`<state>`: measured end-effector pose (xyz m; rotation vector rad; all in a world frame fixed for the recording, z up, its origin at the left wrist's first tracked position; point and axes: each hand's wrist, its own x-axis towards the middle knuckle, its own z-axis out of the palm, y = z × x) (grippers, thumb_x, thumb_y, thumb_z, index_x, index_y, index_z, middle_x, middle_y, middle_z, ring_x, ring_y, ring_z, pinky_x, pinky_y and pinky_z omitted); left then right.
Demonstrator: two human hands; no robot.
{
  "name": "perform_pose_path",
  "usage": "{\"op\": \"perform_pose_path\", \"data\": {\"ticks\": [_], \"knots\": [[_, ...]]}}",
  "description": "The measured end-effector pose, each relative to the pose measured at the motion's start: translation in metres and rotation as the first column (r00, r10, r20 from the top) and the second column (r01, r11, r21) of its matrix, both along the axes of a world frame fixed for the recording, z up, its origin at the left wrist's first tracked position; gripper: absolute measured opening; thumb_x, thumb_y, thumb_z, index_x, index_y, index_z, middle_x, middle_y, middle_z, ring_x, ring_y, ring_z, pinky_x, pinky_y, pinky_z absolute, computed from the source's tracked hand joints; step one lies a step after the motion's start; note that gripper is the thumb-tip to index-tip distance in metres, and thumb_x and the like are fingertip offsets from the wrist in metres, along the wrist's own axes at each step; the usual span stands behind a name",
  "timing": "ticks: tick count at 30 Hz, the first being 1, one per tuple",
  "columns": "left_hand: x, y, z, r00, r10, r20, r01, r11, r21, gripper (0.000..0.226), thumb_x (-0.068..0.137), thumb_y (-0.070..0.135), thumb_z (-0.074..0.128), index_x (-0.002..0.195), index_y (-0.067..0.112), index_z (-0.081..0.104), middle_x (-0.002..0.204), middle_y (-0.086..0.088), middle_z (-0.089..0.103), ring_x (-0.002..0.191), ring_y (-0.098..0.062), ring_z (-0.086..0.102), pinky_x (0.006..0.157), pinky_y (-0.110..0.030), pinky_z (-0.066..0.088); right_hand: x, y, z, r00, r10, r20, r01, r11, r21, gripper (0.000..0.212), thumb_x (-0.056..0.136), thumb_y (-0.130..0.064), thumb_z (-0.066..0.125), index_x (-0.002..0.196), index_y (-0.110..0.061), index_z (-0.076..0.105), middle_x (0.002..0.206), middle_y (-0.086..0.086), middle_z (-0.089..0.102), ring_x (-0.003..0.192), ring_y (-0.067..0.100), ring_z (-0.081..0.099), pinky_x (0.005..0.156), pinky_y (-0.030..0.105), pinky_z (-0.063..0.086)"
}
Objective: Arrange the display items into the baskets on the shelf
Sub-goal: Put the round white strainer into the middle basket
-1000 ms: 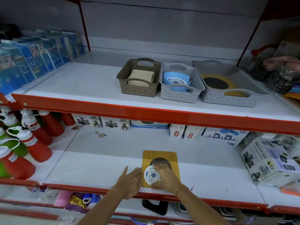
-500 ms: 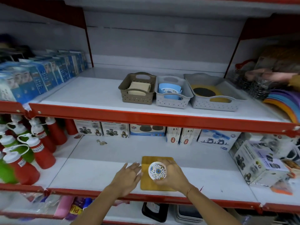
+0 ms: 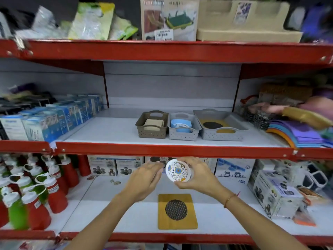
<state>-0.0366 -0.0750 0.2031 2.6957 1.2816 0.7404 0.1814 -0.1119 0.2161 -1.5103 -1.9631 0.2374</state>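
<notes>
My right hand [image 3: 200, 175] grips a small round white dish with a blue flower pattern [image 3: 177, 170], held up in front of the red edge of the middle shelf. My left hand [image 3: 144, 179] is open beside it, fingertips near the dish's left rim. Below, a yellow square mat with a dark round centre [image 3: 177, 211] lies on the lower shelf. On the middle shelf stand three baskets: a brown basket [image 3: 152, 134] holding a beige item, a small grey basket [image 3: 183, 137] with blue dishes, and a wide grey tray basket [image 3: 222, 137] with a yellow mat.
Blue boxes [image 3: 54, 120] fill the middle shelf's left, coloured mats [image 3: 299, 134] and wire scrubbers its right. Red and green bottles [image 3: 36, 193] crowd the lower left; printed boxes [image 3: 275, 193] stand at lower right and along the back. Packaged goods sit on the top shelf.
My right hand lifted the flowered dish off the yellow mat and raised it toward the middle shelf edge. My left hand rose alongside. The view tilted upward.
</notes>
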Motion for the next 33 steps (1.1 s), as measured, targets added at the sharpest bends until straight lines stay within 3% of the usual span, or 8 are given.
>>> {"op": "perform_pose_path", "data": {"ticks": [6,12,17,19,21,25,30,33], "knots": [[0.004,0.019,0.059,0.993,-0.029,0.112,0.003,0.974,0.226,0.041,0.096,0.035,0.031,0.121,0.018,0.060,0.122,0.002,0.066,0.116,-0.014,0.058,0.109,-0.034,0.039,0.007,0.013,0.062,0.999,0.003,0.033,-0.007,0.994,0.112,0.072,0.060,-0.051,0.080,0.125,-0.030,0.054,0.112,-0.020,0.054,0.107,0.004,0.053,0.093,0.023,0.047],[0.016,0.061,0.090,0.994,-0.021,0.103,-0.008,0.964,0.267,0.045,0.095,0.038,0.027,0.126,0.021,0.054,0.129,0.005,0.061,0.122,-0.011,0.052,0.113,-0.028,0.029,0.029,0.055,0.099,0.998,-0.023,-0.061,0.036,0.974,0.224,0.063,0.058,-0.043,0.084,0.114,-0.023,0.063,0.115,-0.008,0.063,0.101,0.006,0.062,0.090,0.030,0.054],[0.029,0.098,0.099,0.999,-0.038,0.033,0.029,0.970,0.242,0.050,0.094,0.040,0.023,0.122,0.017,0.056,0.126,0.000,0.063,0.121,-0.014,0.053,0.115,-0.032,0.024,0.045,0.112,0.122,0.990,-0.129,-0.057,0.138,0.974,0.182,0.049,0.061,-0.044,0.084,0.103,-0.022,0.071,0.117,-0.005,0.062,0.101,0.009,0.062,0.090,0.023,0.049],[0.034,0.100,0.107,0.999,-0.036,-0.008,0.037,0.974,0.223,0.042,0.098,0.035,0.029,0.108,0.012,0.063,0.118,-0.006,0.068,0.115,-0.019,0.056,0.115,-0.029,0.024,0.048,0.135,0.125,0.985,-0.166,-0.055,0.170,0.982,0.086,0.044,0.063,-0.046,0.082,0.099,-0.025,0.071,0.114,-0.007,0.062,0.100,0.010,0.061,0.086,0.022,0.048],[0.039,0.100,0.115,0.998,-0.027,-0.058,0.038,0.977,0.212,0.040,0.100,0.029,0.035,0.086,0.005,0.064,0.106,-0.015,0.070,0.108,-0.024,0.057,0.108,-0.026,0.027,0.049,0.156,0.122,0.979,-0.203,-0.013,0.203,0.979,-0.001,0.042,0.062,-0.048,0.082,0.096,-0.025,0.072,0.112,-0.004,0.067,0.099,0.014,0.062,0.085,0.026,0.050],[0.041,0.106,0.119,0.999,0.016,-0.032,-0.007,0.971,0.238,0.046,0.099,0.031,0.038,0.068,0.008,0.063,0.095,-0.012,0.073,0.103,-0.021,0.059,0.089,-0.026,0.031,0.047,0.187,0.107,0.980,-0.198,0.015,0.199,0.975,-0.100,0.042,0.066,-0.049,0.079,0.096,-0.020,0.074,0.114,0.000,0.070,0.101,0.018,0.064,0.087,0.030,0.052],[0.042,0.118,0.115,1.000,0.018,-0.025,-0.012,0.976,0.219,0.057,0.097,0.037,0.041,0.045,0.017,0.030,0.052,-0.011,0.058,0.064,-0.026,0.049,0.063,-0.032,0.034,0.048,0.201,0.100,0.988,-0.099,0.117,0.116,0.983,-0.143,0.037,0.074,-0.049,0.073,0.096,-0.020,0.076,0.107,-0.001,0.074,0.095,0.013,0.066,0.089,0.029,0.052],[0.043,0.125,0.112,0.999,0.016,-0.038,-0.008,0.976,0.216,0.059,0.096,0.042,0.039,0.041,0.021,0.026,0.046,-0.001,0.044,0.040,-0.014,0.032,0.052,-0.028,0.027,0.047,0.199,0.103,0.980,-0.082,0.181,0.111,0.982,-0.154,0.034,0.078,-0.049,0.069,0.097,-0.021,0.076,0.108,-0.002,0.074,0.095,0.013,0.065,0.093,0.030,0.051]]}}
